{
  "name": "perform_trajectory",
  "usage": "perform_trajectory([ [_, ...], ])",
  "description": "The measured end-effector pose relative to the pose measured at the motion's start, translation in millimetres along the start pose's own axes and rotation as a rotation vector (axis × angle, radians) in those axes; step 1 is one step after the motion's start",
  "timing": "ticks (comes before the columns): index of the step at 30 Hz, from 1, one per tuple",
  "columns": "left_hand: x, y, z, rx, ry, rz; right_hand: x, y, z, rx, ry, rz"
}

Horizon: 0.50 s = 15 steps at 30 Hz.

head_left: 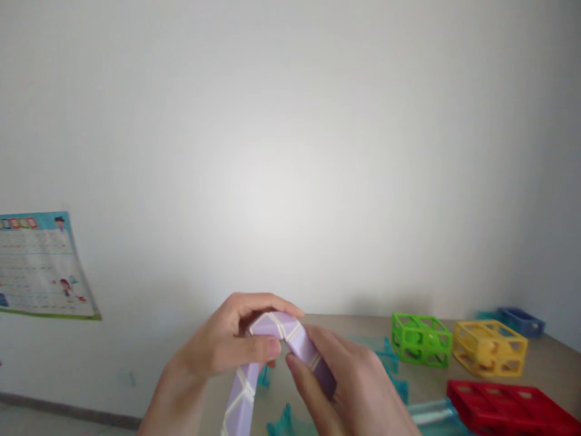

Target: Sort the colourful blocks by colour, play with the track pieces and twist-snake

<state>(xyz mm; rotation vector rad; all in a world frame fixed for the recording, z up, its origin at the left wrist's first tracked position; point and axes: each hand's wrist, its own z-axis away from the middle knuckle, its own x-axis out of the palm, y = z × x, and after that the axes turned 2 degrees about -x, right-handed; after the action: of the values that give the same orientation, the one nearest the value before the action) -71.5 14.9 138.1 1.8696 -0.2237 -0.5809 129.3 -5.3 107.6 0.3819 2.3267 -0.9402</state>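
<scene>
Both hands hold a snake-cube puzzle of purple wedge segments with white edges, raised in front of me above the table. My left hand grips its bent upper part, thumb on the near side and fingers curled over the top. My right hand pinches the right-hand stretch between thumb and fingers. From the arch between the hands, one straight length hangs down to the left and leaves the picture at the bottom. The other end is partly hidden in my right hand.
On the table at right stand a green frame block and a yellow frame block. A red tray-like piece lies nearer, a blue piece farther back. Translucent teal pieces lie below my hands. A poster hangs left.
</scene>
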Motion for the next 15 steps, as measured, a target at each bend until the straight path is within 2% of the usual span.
perform_trajectory([
  [4, 1.1, 0, -1, 0.203, 0.024, 0.143, -4, 5, 1, -0.098, 0.170, 0.063],
  [7, 2.9, -4, -3, 0.229, -0.023, 0.235, -11, 6, 3, -0.148, 0.230, 0.147],
  [11, 6.1, -10, -6, 0.259, -0.108, 0.323, -23, 5, 5, -0.189, 0.247, 0.191],
  [15, 11.3, -8, -6, 0.207, -0.117, 0.387, -33, 6, 6, -0.216, 0.275, 0.204],
])
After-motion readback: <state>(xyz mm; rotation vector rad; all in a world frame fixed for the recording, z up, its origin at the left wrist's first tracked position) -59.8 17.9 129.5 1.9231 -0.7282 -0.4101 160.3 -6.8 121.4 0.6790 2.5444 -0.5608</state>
